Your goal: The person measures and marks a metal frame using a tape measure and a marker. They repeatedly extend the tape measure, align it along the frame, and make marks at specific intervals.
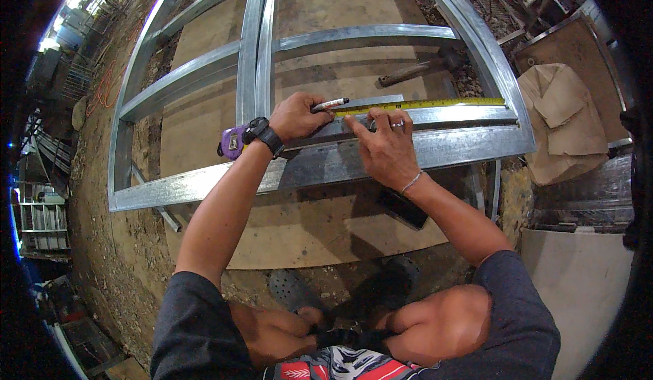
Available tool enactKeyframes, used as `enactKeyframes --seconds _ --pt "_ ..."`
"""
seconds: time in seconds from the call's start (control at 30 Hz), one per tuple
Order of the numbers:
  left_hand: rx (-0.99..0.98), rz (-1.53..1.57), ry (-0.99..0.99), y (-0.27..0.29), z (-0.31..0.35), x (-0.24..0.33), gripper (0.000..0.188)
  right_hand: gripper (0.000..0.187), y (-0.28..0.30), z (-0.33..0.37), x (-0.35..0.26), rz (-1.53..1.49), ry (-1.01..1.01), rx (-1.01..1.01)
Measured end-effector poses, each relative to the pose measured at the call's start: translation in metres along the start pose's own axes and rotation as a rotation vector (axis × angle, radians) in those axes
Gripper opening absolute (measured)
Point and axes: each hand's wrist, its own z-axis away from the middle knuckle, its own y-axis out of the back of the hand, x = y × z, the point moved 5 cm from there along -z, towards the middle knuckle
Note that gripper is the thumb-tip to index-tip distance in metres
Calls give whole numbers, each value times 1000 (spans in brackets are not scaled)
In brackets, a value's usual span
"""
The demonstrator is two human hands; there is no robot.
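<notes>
A white marker pen [331, 105] with a dark tip is gripped in my left hand [297, 114], its tip pointing right. Beside that wrist lies a purple tape measure case [232, 142]. Its yellow blade [449, 104] runs rightward along a silver metal tube [476, 116] to the frame's right side. My right hand [388, 150] is bent over the blade and tube, its index finger reaching toward the pen hand; the fingertips seem closed on the blade's edge. Both hands are above the near bar of the welded-looking metal frame [469, 146].
A hammer [411, 71] lies inside the frame on a brown board [197, 244]. Below my right wrist is a dark phone-like object [403, 208]. Folded brown sacking [561, 121] rests at the right. An orange cord [103, 93] trails over the dirt floor at the left.
</notes>
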Motion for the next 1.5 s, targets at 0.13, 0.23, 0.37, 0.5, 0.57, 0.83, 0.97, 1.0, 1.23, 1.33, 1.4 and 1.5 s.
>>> enactKeyframes --seconds 0.13,0.23,0.37,0.5,0.57,0.83,0.97,1.0,1.23,1.33,1.4,1.5 --pt "3 -23 22 0 0 2 31 51 -2 1 1 -1 -4 -19" --pt "-8 -24 18 0 -1 -1 32 50 -2 -1 1 2 -6 -39" --pt "12 12 10 0 0 -9 34 48 -3 -4 -3 3 -4 -36" --pt "-4 -40 12 -1 -2 3 33 48 -3 -1 -2 40 6 -5" --pt "4 -35 -2 0 -2 -1 32 48 -5 -3 -4 21 16 -9" --pt "-28 -10 15 -3 -4 -4 32 51 -7 -3 -4 20 15 -17" --pt "-16 -20 10 0 -2 -10 31 52 -6 -6 -8 11 21 -9" --pt "-14 -19 11 -1 -3 -9 31 52 -6 -5 -7 12 20 -10" --pt "-17 -31 39 0 0 2 33 50 -7 -3 -4 11 15 -14" --pt "-16 -31 43 0 -1 -4 34 53 -7 -4 -6 0 15 -6" --pt "-20 -20 40 0 -1 -5 34 61 -7 -4 -6 -11 16 4" --pt "-25 -8 31 -1 -1 -3 35 51 -7 -3 -6 12 11 -8"
